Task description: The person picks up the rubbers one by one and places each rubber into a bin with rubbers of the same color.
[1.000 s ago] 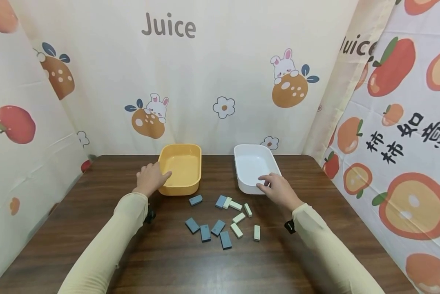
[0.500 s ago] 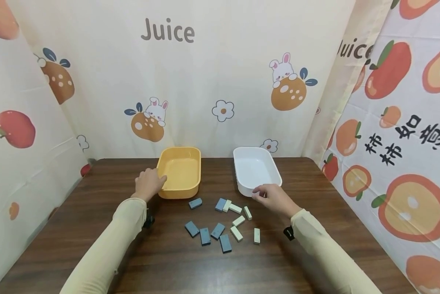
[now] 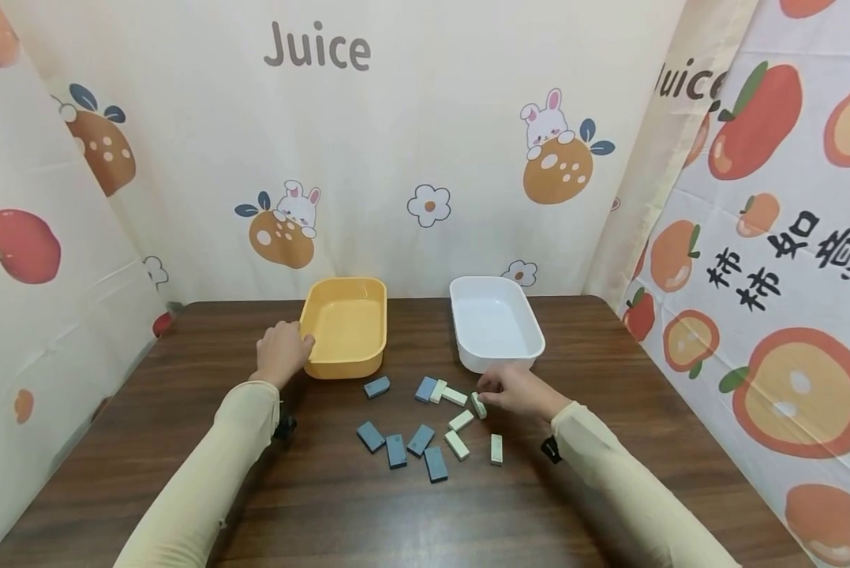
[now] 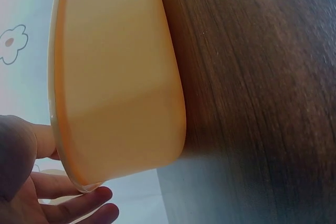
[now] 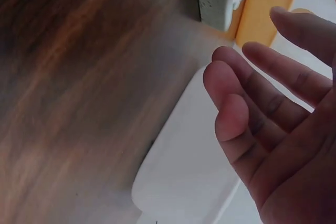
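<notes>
well, by closing off-centre the right hand (image 3: 513, 389), empty with thumb and fingers parted, could knock away the pale green block (image 3: 479, 408) at its eight o'clock; the left hand (image 3: 280, 353), loose and empty, has the yellow tub (image 3: 346, 323) at two o'clock.

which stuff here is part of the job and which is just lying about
Likely part of the job:
pale green blocks, one right by the right hand
blue blocks
yellow tub, with the left hand at its rim
white tub

Just surroundings:
table
printed curtains
</notes>
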Demonstrator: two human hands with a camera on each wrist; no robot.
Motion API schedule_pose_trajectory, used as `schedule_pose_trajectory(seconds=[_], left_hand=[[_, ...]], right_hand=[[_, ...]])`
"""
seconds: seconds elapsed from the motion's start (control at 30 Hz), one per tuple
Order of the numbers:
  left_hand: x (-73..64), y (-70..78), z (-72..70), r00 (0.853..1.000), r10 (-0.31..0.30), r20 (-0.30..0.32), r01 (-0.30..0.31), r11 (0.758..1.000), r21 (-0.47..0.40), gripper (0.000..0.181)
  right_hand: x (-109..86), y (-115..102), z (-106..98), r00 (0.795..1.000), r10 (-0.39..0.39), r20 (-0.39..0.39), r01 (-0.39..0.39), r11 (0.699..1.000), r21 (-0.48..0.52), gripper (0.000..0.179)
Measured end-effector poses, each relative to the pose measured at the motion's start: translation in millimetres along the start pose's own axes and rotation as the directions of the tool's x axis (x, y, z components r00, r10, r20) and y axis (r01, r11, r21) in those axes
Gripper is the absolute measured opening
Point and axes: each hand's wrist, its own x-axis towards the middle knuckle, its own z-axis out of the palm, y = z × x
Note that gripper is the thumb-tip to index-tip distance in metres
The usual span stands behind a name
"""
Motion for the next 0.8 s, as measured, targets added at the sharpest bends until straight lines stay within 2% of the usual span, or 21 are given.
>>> schedule_pose_trajectory(seconds=[0.13, 0.47, 0.7, 0.8], left_hand=[[1.5, -0.3, 0.5, 1.0, 0.002, -0.015, -0.002, 1.0, -0.015, 0.031], [3.2, -2.6, 0.7, 1.0, -0.016, 0.019, 0.016, 0.999, -0.037, 0.041], [5.1, -4.2, 1.2, 1.0, -0.021, 0.017, 0.022, 0.998, -0.06, 0.04], [5.9, -3.7, 1.6, 1.0, -0.02, 0.023, 0.021, 0.998, -0.063, 0.038]], right_hand=[[0.9, 0, 5, 1.0, 0.02, 0.013, -0.02, 1.0, -0.008, 0.021], [5.8, 0, 17, 0.997, 0.06, 0.041, -0.059, 0.998, -0.034, 0.025], [7.2, -4, 21, 0.997, 0.07, 0.014, -0.07, 0.997, -0.036, 0.019], [6.2, -6, 23, 0.998, 0.055, 0.034, -0.054, 0.998, -0.026, 0.018]])
